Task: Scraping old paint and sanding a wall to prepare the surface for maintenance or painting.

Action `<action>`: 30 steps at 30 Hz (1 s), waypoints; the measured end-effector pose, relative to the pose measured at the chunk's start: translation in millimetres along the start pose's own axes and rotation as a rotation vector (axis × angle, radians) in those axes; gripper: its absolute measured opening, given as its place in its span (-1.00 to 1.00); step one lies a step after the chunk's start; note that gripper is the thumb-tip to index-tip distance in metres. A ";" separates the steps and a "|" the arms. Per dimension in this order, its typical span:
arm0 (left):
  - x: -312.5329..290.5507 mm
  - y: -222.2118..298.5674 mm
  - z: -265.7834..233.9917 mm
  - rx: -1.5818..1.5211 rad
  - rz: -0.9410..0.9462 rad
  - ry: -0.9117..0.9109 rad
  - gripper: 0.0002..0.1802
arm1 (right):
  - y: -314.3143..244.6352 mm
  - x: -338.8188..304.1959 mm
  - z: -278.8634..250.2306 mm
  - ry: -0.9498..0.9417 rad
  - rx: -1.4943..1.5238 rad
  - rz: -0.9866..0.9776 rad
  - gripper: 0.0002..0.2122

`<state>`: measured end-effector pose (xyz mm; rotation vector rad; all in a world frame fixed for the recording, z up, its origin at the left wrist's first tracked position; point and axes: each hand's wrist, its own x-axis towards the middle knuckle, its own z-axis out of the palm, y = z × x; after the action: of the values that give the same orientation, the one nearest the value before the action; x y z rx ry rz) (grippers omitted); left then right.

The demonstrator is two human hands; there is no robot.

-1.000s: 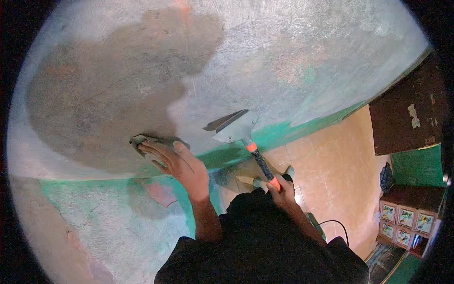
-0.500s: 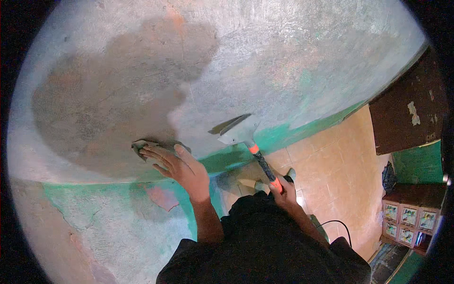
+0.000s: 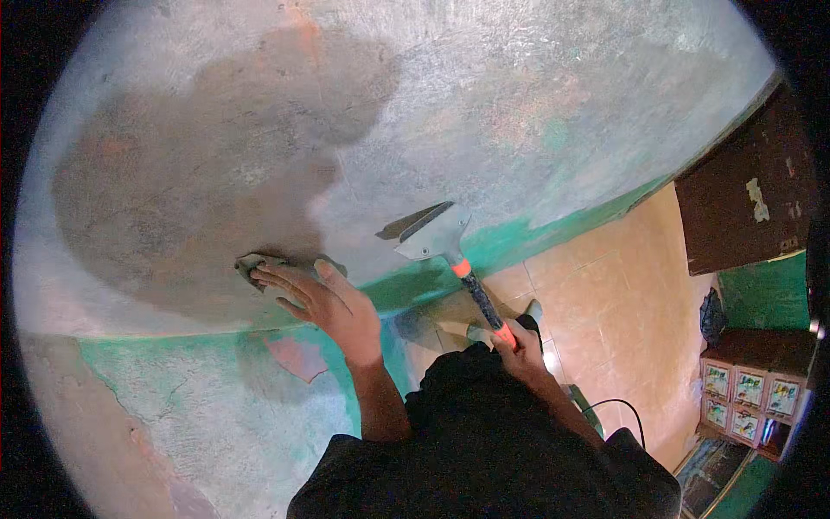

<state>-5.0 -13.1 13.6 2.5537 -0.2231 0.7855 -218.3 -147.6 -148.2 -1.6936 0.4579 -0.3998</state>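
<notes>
My left hand (image 3: pixel 324 303) holds a dark grey piece of sandpaper (image 3: pixel 249 259) against the wall (image 3: pixel 432 130). Its fingers reach over the piece, which is partly hidden under them, so its exact kind is hard to tell. In my right hand (image 3: pixel 523 355) is a long-handled scraper (image 3: pixel 481 298), gripped near the handle's lower end. The black handle has orange bands, and the wide grey head points at the wall. A dark shadow lies beside the scraper's head; whether the blade touches the wall I cannot tell.
Worn grey plaster with green paint patches borders a tiled floor (image 3: pixel 596 285). On the right stand a brown panel (image 3: pixel 748 186) and a cabinet with small decorated panels (image 3: pixel 748 363). A black cable (image 3: pixel 635 411) curves near my right forearm. A second wall (image 3: pixel 233 432) meets this one at the left.
My left hand and the sandpaper have shifted very slightly to the left. The scraper's head sits slightly farther left and up, and its handle remains in my right hand.
</notes>
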 end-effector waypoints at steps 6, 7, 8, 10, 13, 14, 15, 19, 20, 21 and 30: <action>-2.0 -3.3 0.1 0.010 -0.010 -0.006 -0.20 | 2.5 -3.7 -1.0 -0.034 -0.055 0.077 -0.82; -1.6 -4.4 0.9 0.011 0.004 -0.005 -0.20 | -1.4 -3.5 -1.0 -0.024 -0.013 0.077 -0.83; -1.4 -4.7 2.2 0.012 0.019 -0.005 -0.20 | -4.4 -2.8 -0.9 -0.014 0.027 0.078 -0.83; 0.2 3.4 -2.2 -0.008 -0.022 -0.009 -0.20 | -8.9 0.6 -1.8 -0.020 0.008 0.066 -0.83; -0.2 -0.9 -2.7 -0.004 -0.039 -0.011 -0.21 | -10.2 0.9 2.5 -0.008 0.005 0.018 -0.84; 0.0 -3.3 -2.6 0.021 -0.015 -0.016 -0.21 | -10.4 1.5 3.9 0.012 0.023 -0.012 -0.84; -1.0 -2.1 -3.5 0.023 -0.015 -0.019 -0.21 | -11.0 2.2 4.2 0.012 0.024 -0.008 -0.84; -2.8 -1.0 -0.7 -0.051 -0.041 -0.025 -0.22 | 8.4 6.8 1.8 -0.025 -0.031 0.024 -0.84; -1.9 -1.4 3.3 -0.053 -0.030 -0.031 -0.22 | 15.3 2.4 3.4 0.005 -0.036 0.003 -0.84; -2.0 -3.6 2.1 -0.049 -0.033 -0.026 -0.22 | 11.5 -1.6 6.1 0.022 -0.035 -0.015 -0.84; -2.7 -1.4 2.2 -0.089 -0.062 -0.009 -0.18 | -1.6 0.6 1.5 -0.007 -0.035 0.059 -0.78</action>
<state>-5.7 -12.9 10.0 2.4686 -0.1770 0.7253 -216.9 -146.4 -146.9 -1.7103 0.5108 -0.3441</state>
